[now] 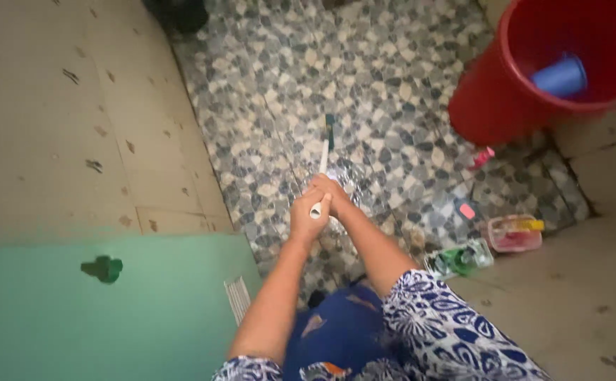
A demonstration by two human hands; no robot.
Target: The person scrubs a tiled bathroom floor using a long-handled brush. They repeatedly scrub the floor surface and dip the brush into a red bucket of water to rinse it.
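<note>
Clamping both hands, left hand [308,219] and right hand [330,192], around the white brush handle [320,180], you risk slipping on the wet pebble floor [279,106].

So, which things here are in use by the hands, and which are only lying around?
In use:
left hand
right hand
long-handled brush, gripped by both hands
pebble floor under the brush head

Lying about:
red bucket
blue cup inside it
pink box
green bottle
</note>
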